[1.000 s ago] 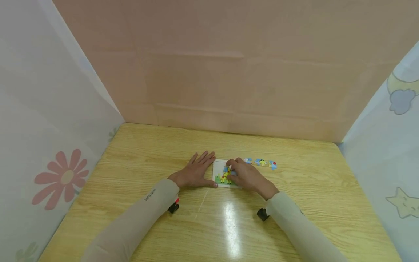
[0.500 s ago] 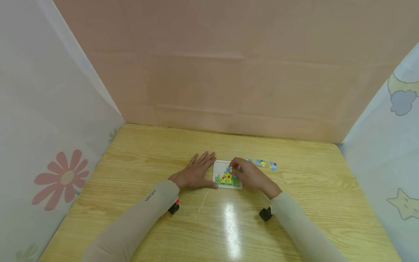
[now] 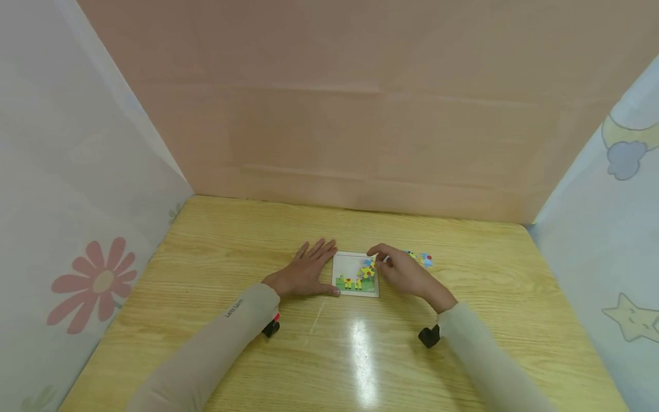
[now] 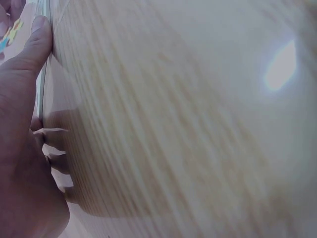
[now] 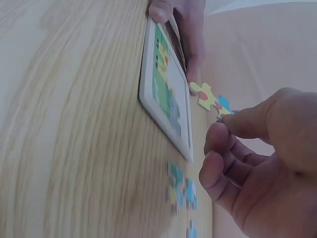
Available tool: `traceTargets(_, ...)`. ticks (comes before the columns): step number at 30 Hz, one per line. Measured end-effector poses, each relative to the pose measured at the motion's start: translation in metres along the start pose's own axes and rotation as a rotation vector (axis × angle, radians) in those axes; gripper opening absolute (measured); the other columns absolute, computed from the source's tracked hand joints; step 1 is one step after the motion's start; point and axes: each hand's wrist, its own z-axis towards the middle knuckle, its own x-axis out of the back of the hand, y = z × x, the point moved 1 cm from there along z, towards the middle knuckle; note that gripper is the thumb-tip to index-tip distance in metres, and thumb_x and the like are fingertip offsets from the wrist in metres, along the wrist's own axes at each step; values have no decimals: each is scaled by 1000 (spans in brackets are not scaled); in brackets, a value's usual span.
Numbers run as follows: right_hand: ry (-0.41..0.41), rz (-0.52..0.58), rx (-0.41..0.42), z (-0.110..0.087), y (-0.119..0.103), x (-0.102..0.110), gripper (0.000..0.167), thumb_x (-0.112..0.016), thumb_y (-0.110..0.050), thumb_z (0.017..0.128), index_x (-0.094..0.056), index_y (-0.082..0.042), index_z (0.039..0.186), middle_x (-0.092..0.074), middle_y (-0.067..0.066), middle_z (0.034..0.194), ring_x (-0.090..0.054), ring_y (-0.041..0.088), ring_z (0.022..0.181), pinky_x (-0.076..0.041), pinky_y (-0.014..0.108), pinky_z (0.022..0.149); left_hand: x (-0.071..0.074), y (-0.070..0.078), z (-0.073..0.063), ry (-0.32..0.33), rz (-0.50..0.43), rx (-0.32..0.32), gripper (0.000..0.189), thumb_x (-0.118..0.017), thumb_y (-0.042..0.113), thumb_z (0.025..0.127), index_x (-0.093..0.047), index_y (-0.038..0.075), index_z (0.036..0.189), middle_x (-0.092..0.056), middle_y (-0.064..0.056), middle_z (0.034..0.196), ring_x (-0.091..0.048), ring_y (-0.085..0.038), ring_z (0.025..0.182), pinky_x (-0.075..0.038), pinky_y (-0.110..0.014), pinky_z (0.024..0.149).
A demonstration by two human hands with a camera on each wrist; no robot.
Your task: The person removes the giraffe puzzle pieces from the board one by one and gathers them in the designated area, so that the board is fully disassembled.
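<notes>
My left hand (image 3: 304, 273) lies with its fingers spread at the left side of a small white-framed puzzle tray (image 3: 355, 294). Its thumb (image 4: 42, 39) rests along the tray's edge. Over the tray's right side, my right hand (image 3: 409, 276) pinches a jigsaw piece (image 5: 205, 96) between thumb and forefinger. That piece is yellow with red spots and a blue part, and it is held tilted above the tray in the right wrist view. Green grass and yellow legs show on the pieces (image 5: 161, 59) laid along the tray's near side; the far part is bare white.
Several loose jigsaw pieces (image 3: 426, 260), blue and yellow, lie on the wooden table (image 3: 247, 229) right of the tray, partly behind my right hand. A tan backdrop (image 3: 309, 114) rises at the back, with patterned white panels (image 3: 103, 200) on both sides.
My right hand has moved right and lifted the yellow jigsaw piece away from the laid pieces, leaving white tray floor there. My left hand has stayed in place.
</notes>
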Motion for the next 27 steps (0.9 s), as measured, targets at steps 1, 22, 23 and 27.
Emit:
traceTargets(1,3,1,1,-2,1,2,27,-51,-6,110,-65,-6,133,-70,13,112,-64,18,82,-51,26,67,0,0,0,2,-2,-2,110,-69,70,94,-15,15,173,0,1,183,4,-25,171,4,-56,138)
traceTargets(22,42,-31,-41,-38,46,47,27,-52,-4,110,-69,-2,131,-71,17,114,-53,10,69,-46,24,59,0,0,-1,18,-1,-27,110,-68,69,95,-16,12,173,-1,-2,183,3,-28,171,4,-58,138)
traceTargets(23,37,-39,-39,-39,48,48,27,-52,-3,110,-70,-1,131,-71,17,113,-52,10,69,-46,24,59,0,-1,-1,18,2,-27,110,-68,70,95,-15,13,173,-1,-1,183,3,-27,171,4,-58,138)
traceTargets(27,20,-50,-53,-41,56,47,26,-52,-4,110,-70,-1,129,-70,13,99,-50,10,69,-44,24,59,-1,-2,0,22,3,-33,111,-67,72,94,-15,14,173,-1,-1,183,3,-26,171,4,-56,138)
